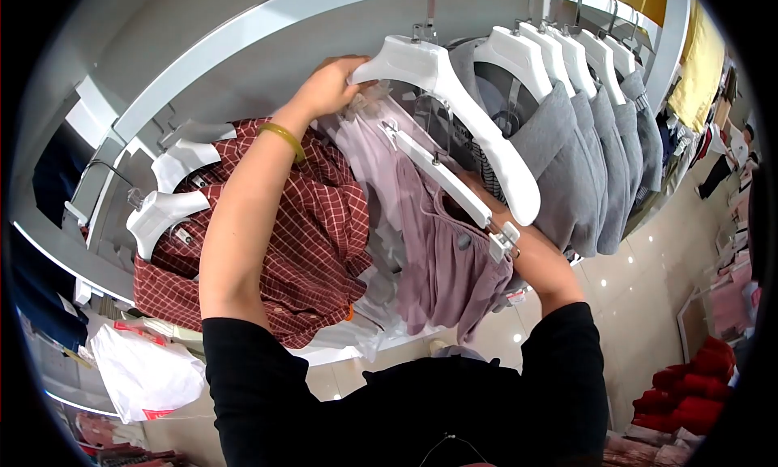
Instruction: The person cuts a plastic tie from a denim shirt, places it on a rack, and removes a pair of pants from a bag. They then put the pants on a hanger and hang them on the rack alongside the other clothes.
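Observation:
My left hand (pixel 331 86) is closed at the left end of a large white hanger (pixel 409 62), beside the gathered, sheer trim of a pale pink garment (pixel 365 147). The hanger's right arm slants down in front of my right wrist. Below it, a white clip hanger (pixel 442 175) carries mauve pants (pixel 442 256) with a gathered waist. My right hand reaches in behind these hangers; only a bit of it shows, and its fingers are hidden. Grey tops (pixel 559 159) hang close by on the right, and red checked shirts (pixel 300 224) hang on the left.
A curved white rack (pixel 243 42) arches across the top. At lower left hangs a white plastic bag (pixel 150 374). Red folded clothes (pixel 689 386) are piled at lower right. Farther back, a person (pixel 725 163) stands on the tiled floor near a yellow garment (pixel 698 66).

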The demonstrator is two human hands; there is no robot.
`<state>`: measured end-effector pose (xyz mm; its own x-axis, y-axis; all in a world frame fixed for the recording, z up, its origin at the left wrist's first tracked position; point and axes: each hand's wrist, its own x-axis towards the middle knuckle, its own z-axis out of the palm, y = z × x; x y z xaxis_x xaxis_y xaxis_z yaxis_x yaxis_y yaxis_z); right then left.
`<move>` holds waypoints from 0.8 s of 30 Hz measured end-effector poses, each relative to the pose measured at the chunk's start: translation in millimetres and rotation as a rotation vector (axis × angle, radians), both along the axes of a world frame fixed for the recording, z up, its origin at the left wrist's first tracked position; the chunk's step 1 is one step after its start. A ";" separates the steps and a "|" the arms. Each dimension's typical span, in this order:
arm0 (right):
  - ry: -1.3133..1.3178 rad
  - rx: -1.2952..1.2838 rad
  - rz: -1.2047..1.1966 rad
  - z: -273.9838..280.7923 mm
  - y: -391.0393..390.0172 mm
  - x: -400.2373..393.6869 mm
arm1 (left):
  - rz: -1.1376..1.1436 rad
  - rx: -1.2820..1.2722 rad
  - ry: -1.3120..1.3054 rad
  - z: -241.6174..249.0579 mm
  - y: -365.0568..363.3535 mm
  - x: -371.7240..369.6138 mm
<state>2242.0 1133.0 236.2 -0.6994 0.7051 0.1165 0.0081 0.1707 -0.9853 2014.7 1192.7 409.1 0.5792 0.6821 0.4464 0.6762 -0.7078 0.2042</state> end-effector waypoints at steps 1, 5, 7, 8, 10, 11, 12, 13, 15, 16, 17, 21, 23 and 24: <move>-0.046 0.069 -0.065 -3.7 -2.9 5.5 | 0.022 0.024 -0.005 0.3 -1.0 -1.1; -0.394 0.411 -0.512 -40.1 -15.8 53.7 | 0.085 0.016 0.004 10.6 -11.5 -2.1; -0.667 0.582 -0.747 -53.9 -32.2 85.1 | 0.114 0.046 0.008 11.0 -12.6 -1.9; -0.755 0.417 -0.739 -7.8 -65.9 89.0 | 0.099 0.044 0.006 10.4 -8.9 -3.6; -0.990 0.624 -0.630 47.5 -111.3 95.3 | 0.052 0.162 0.066 10.1 1.9 -8.0; -0.972 0.633 -0.690 53.8 -118.0 97.6 | 0.063 0.196 0.077 11.6 -0.4 -6.1; -0.953 0.644 -0.750 59.1 -123.4 99.5 | 0.048 0.199 0.075 11.5 -2.0 -4.7; -1.000 0.613 -0.830 69.8 -130.9 98.3 | 0.068 0.209 0.056 10.1 -2.5 -4.2; -1.009 0.669 -0.882 82.7 -141.8 102.6 | 0.076 0.218 0.035 9.5 -1.5 -4.3; -1.004 0.689 -0.921 86.7 -145.1 103.5 | 0.080 0.249 0.043 8.6 0.3 -6.1; -1.036 0.687 -0.870 87.1 -144.1 108.5 | 0.085 0.281 0.051 7.8 2.5 -7.4; -1.133 0.732 -0.857 104.7 -152.6 110.2 | 0.088 0.304 0.064 6.1 1.2 -6.9; -1.100 0.788 -0.789 118.5 -156.0 114.4 | 0.156 0.286 0.052 5.1 -1.5 -3.7; -1.065 0.840 -0.717 122.6 -155.6 116.1 | 0.153 0.289 0.051 4.8 -2.4 -2.5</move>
<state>2358.2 977.4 358.9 -0.2655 0.9087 0.3222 0.9463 0.3096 -0.0935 2012.2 1190.3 413.9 0.5060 0.6122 0.6076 0.7835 -0.6208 -0.0270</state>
